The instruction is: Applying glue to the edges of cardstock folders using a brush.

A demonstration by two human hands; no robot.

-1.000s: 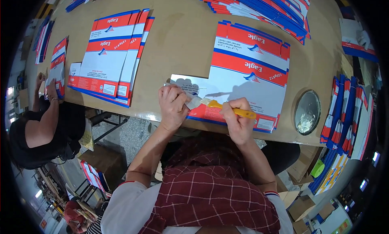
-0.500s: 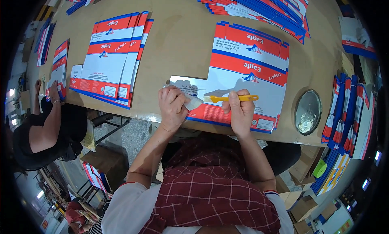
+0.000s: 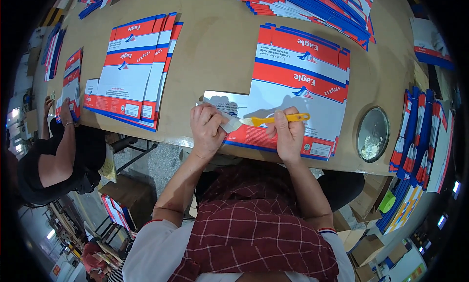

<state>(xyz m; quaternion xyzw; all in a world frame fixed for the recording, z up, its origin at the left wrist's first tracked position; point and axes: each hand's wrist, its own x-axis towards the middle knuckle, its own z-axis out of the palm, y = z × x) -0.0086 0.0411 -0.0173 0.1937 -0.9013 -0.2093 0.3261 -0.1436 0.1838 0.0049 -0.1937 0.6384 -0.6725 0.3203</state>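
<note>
A flat printed carton blank [image 3: 298, 96] in red, white and blue lies on the table in front of me. My right hand [image 3: 288, 135] is closed around the yellow handle of a brush [image 3: 281, 119]. The pale bristles point left and meet a small whitish, translucent piece [image 3: 233, 124] just over the carton's lower left part. My left hand [image 3: 207, 129] pinches that piece, its fingers curled. Whether it is film or paper I cannot tell. To the right of the carton sits an oval metal dish [image 3: 373, 135] with whitish paste in it.
Another stack of carton blanks [image 3: 129, 72] lies to the left on the brown table [image 3: 210, 47]. A larger heap [image 3: 317, 13] is at the far side. Folded cartons [image 3: 415, 135] stand beyond the right edge. A co-worker [image 3: 61, 140] sits at the far left, hands on cartons.
The brush has shifted slightly left and down, so its bristles now reach the whitish piece. My left hand stays almost in place.
</note>
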